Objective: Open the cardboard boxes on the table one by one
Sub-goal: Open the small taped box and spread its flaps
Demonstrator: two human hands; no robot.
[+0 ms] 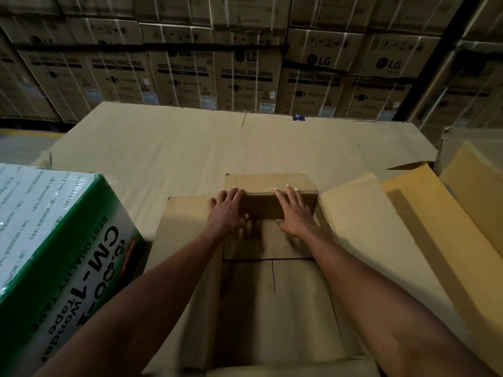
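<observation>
Both flat: left hand (227,210), right hand (295,213) press far flap (269,202) of plain brown box (272,295).

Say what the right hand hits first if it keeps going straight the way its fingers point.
The right hand already lies on the far flap of the open box. Beyond the flap's edge, probably only the cardboard sheet covering the table; depth is unclear.

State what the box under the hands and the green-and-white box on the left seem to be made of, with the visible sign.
Open box: plain brown cardboard, matte, with creased flaps; both hands, left hand and right hand, press its far flap. Green-and-white box: printed cardboard, seemingly wrapped in clear film, judging by its sheen and wrinkles.
</observation>
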